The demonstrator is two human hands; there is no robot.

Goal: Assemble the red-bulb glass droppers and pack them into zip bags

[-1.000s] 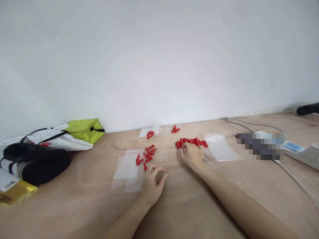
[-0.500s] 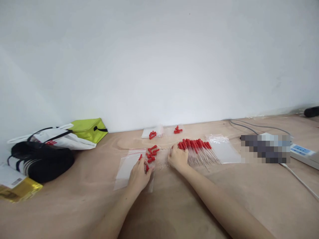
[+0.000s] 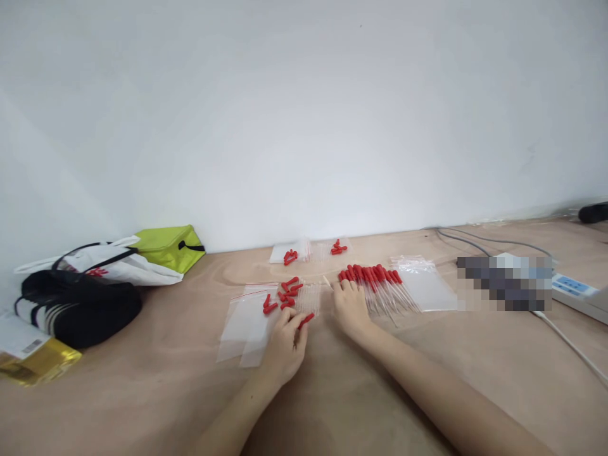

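My left hand [image 3: 285, 349] pinches a red bulb [image 3: 306, 321], probably soft and light, near the row of clear tubes [image 3: 309, 296]; my right hand [image 3: 350, 309] closes around a pale tube [image 3: 327, 283], its tip poking out, likely slippery and fragile, best held gently mid-length

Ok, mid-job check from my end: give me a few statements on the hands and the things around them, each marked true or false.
1. The left hand holds a red bulb. True.
2. The right hand holds nothing. False: a thin pale tube is at its fingertips.
3. A clear bag lies to the right of the red-topped tubes. True.
4. The lime-green bag is to the right of both hands. False: it is to their left.
5. Loose red bulbs lie to the left of the red-topped tubes. True.
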